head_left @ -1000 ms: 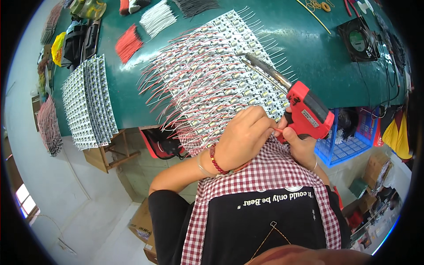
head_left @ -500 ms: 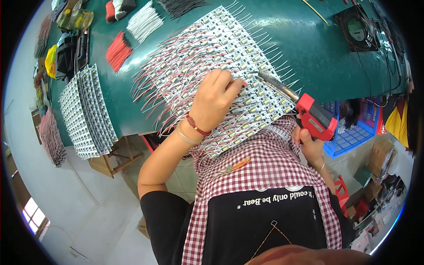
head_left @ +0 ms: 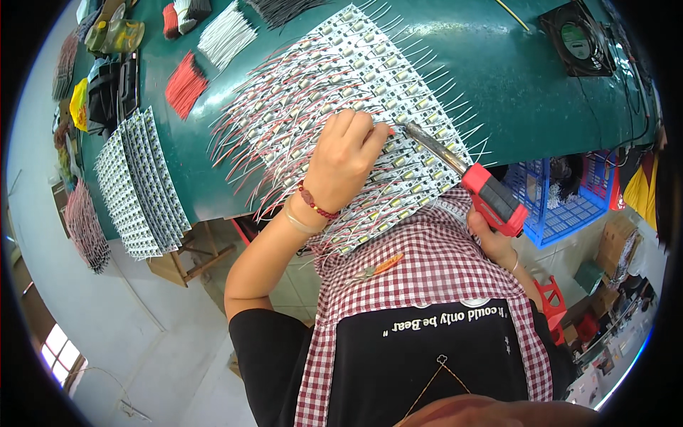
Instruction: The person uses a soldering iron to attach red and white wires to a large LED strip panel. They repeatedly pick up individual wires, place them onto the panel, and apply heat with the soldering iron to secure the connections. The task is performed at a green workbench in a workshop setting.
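Observation:
My left hand (head_left: 343,158) rests on a wide spread of white LED strip boards with red and white wire leads (head_left: 313,92) on the green table (head_left: 498,78), its fingertips pinching a red wire by one board. My right hand (head_left: 491,238) grips a red soldering gun (head_left: 491,199) at the table's near edge. The gun's metal tip (head_left: 409,132) touches the board just right of my left fingertips.
A stack of bare LED strip panels (head_left: 139,185) lies at the left. Bundles of red (head_left: 185,84), white (head_left: 226,34) and black wires sit at the back. A black fan (head_left: 578,37) stands far right, a blue basket (head_left: 569,206) below the table edge.
My left hand has moved up from the table's near edge onto the boards. The soldering gun has swung up so its tip meets the board by my left fingers.

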The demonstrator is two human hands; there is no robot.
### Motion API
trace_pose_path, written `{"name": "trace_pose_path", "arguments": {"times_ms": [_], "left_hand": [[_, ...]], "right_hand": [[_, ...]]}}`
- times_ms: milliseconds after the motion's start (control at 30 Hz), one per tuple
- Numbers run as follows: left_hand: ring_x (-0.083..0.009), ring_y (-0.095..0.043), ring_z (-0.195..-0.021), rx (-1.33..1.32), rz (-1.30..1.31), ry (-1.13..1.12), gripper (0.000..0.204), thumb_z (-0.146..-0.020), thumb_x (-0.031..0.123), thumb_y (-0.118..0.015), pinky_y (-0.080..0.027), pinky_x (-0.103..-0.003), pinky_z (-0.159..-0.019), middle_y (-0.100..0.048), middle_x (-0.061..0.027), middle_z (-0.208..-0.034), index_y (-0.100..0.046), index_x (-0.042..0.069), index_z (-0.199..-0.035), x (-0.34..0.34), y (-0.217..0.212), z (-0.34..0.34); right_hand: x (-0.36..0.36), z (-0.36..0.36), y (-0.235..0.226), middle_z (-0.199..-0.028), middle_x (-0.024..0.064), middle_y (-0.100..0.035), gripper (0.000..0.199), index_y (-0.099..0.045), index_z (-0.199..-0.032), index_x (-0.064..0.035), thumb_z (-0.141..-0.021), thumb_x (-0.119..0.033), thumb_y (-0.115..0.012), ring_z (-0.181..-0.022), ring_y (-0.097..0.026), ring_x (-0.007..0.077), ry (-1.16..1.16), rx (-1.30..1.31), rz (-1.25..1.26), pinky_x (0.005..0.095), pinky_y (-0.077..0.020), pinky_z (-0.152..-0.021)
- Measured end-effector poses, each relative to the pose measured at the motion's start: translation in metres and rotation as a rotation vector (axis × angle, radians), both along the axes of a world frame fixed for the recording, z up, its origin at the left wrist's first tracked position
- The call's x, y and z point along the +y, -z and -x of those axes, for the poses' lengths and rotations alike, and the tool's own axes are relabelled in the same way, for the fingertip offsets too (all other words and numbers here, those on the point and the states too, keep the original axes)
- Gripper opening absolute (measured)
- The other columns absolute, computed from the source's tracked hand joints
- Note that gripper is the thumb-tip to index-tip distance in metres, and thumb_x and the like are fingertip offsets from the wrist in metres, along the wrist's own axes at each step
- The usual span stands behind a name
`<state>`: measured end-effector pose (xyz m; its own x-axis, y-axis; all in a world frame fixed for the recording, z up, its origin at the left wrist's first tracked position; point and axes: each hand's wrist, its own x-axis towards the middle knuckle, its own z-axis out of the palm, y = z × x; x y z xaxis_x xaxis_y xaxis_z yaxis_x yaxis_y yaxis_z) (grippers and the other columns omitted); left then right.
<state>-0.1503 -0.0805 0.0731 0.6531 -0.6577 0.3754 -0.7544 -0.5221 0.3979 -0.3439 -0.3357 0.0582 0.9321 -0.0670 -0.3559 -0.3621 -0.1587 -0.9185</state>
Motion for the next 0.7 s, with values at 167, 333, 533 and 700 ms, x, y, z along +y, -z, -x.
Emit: {"name": "trace_pose_path", "arguments": {"times_ms": [167,333,533,700], "left_hand": [[-0.0211,-0.047,-0.071,-0.008,-0.005,0.001,0.022,-0.072,-0.001,-0.063,-0.041,-0.033,-0.067,-0.045,-0.0055,-0.076,-0.067,0.004,-0.093,-0.001,-0.002,0.001],[-0.0211,-0.048,-0.072,-0.019,-0.011,0.006,0.02,-0.073,0.001,-0.064,-0.041,-0.034,-0.067,-0.045,-0.0054,-0.077,-0.067,0.003,-0.093,-0.001,-0.002,0.0],[-0.0208,-0.049,-0.074,-0.109,-0.072,0.009,0.019,-0.074,0.006,-0.065,-0.04,-0.036,-0.069,-0.049,-0.0042,-0.079,-0.068,0.004,-0.093,-0.003,-0.007,0.0],[-0.0196,-0.05,-0.076,-0.148,-0.018,0.036,0.026,-0.074,0.008,-0.064,-0.039,-0.034,-0.07,-0.05,-0.0033,-0.08,-0.069,0.005,-0.099,-0.002,-0.017,0.011]], "right_hand": [[0.001,0.006,-0.001,-0.096,0.0065,-0.061,0.018,-0.062,-0.104,-0.0023,-0.089,-0.009,-0.067,-0.086,-0.059,0.0185,-0.042,-0.002,0.006,0.0335,-0.0485,-0.075],[-0.006,0.017,0.006,-0.089,0.0046,-0.062,0.013,-0.063,-0.101,-0.0014,-0.092,-0.011,-0.064,-0.081,-0.059,0.017,-0.062,0.042,-0.097,0.0322,-0.0488,-0.073],[0.008,0.0,-0.017,-0.071,0.0043,-0.054,0.031,-0.056,-0.081,-0.0024,-0.097,-0.029,-0.058,-0.068,-0.053,0.0156,0.022,0.035,-0.151,0.0297,-0.0437,-0.065],[0.0,0.011,-0.012,-0.075,0.0026,-0.058,0.018,-0.059,-0.084,-0.0025,-0.096,-0.016,-0.058,-0.07,-0.055,0.0121,0.053,-0.025,-0.241,0.0278,-0.0458,-0.066]]}}
